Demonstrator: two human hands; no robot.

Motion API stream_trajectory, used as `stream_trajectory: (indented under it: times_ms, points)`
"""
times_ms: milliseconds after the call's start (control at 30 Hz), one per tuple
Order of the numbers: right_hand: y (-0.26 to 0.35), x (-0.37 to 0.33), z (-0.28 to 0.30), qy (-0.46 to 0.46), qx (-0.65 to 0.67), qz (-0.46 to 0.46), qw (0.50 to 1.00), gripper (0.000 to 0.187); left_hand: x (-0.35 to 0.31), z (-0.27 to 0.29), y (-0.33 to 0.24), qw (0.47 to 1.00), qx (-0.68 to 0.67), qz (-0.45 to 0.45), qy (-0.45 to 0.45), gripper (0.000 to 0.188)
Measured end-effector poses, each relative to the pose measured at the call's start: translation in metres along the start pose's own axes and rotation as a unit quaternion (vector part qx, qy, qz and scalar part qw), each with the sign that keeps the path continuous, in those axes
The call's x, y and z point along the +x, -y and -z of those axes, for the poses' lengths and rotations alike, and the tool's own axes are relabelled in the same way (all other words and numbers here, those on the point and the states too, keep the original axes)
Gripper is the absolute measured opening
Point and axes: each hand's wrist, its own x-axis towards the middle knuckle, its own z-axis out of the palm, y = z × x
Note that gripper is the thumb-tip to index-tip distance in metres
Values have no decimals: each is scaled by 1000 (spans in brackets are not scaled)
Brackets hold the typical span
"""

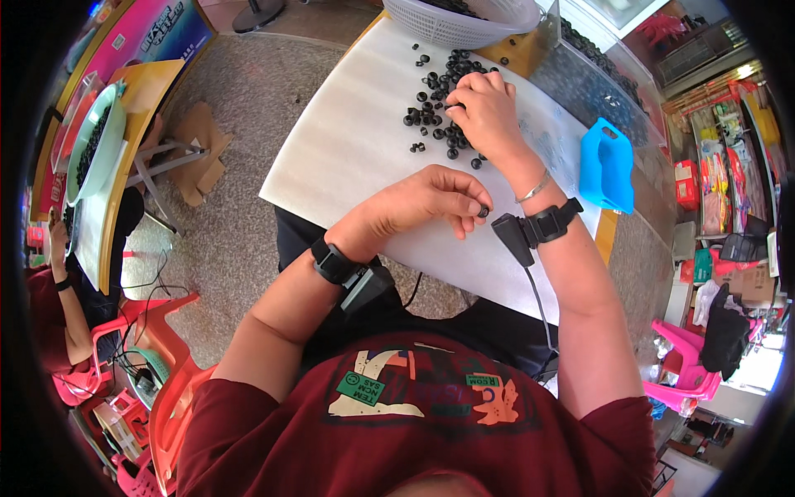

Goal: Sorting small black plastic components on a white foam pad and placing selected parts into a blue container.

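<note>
Pinched between the thumb and fingers of my left hand [435, 201] is a small black ring-like part [483, 211], held above the near part of the white table [323, 157]. My right hand [487, 112] reaches over a loose pile of small black round parts [457, 70] farther back. Its fingers are bent down among them, and the fingertips are partly hidden, so what they grip does not show. Some parts lie apart from the pile, toward the near side.
A white perforated basket [464, 31] and a clear bin [571, 87] of black parts stand at the back. Right of my right forearm is a blue tray [609, 170]. At far left, another person's arm [73, 315] is beside a second table with a pale green basin [93, 149].
</note>
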Motion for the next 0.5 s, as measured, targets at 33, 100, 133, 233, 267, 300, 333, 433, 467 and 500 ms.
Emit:
stream_trajectory:
  times_ms: [33, 100, 133, 233, 267, 300, 333, 433, 467, 500]
  points:
    - [-1, 0, 0, 7, -6, 4, 1000, 3, 0, 0, 0, 1000, 1, -1, 1, 18]
    - [-3, 3, -2, 20, -17, 13, 1000, 4, 0, 0, -1, 1000, 1, 0, -3, 18]
    - [-4, 3, -3, 17, -12, 7, 1000, 4, 0, 0, -1, 1000, 1, 0, -4, 18]
    - [-5, 3, -2, -1, 21, -13, 1000, 5, 1, -1, -1, 1000, -7, -1, -1, 18]
    - [-3, 4, 2, -13, 46, -22, 999, 6, 0, 0, 0, 1000, -12, -7, -6, 19]
    - [-1, 3, 7, -25, 70, -31, 997, 6, 0, 1, 1, 1000, -17, -12, -10, 19]
    - [-1, 1, 10, -23, 132, -57, 989, 6, 0, 1, 1, 1000, -22, -17, -15, 20]
    - [0, -6, 24, -13, 247, -125, 961, 7, 2, 4, 4, 996, -56, -43, -55, 20]
    - [3, -11, 29, -7, 243, -143, 959, 7, 3, 4, 4, 995, -63, -46, -67, 20]
    - [5, -16, 33, -1, 239, -161, 958, 7, 3, 3, 2, 993, -69, -49, -78, 20]
